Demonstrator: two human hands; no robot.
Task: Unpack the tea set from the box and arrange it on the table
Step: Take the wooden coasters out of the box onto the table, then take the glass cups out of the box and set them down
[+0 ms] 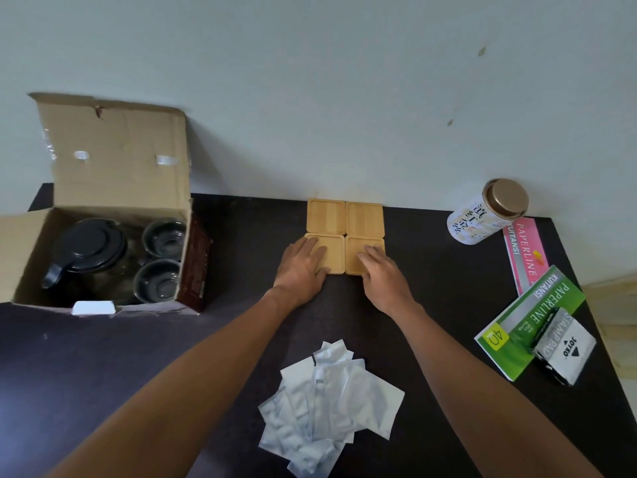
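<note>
Several square bamboo coasters (345,217) lie in a two-by-two block on the dark table (103,357), against the wall. My left hand (303,267) rests flat on the near left coaster (333,251), fingers spread. My right hand (381,270) rests flat on the near right coaster (355,260). Neither hand grips anything. At the left stands the open cardboard box (113,174). Inside it are a glass teapot with a black lid (88,246) and two glass cups (165,236) (157,281).
A heap of empty clear plastic bags (324,408) lies between my forearms near the front. At the right are a white tea tin with a bronze lid (486,212), a pink Paperline pad (524,253), a green Paperline pad (531,319) and a stamp pad box (562,346).
</note>
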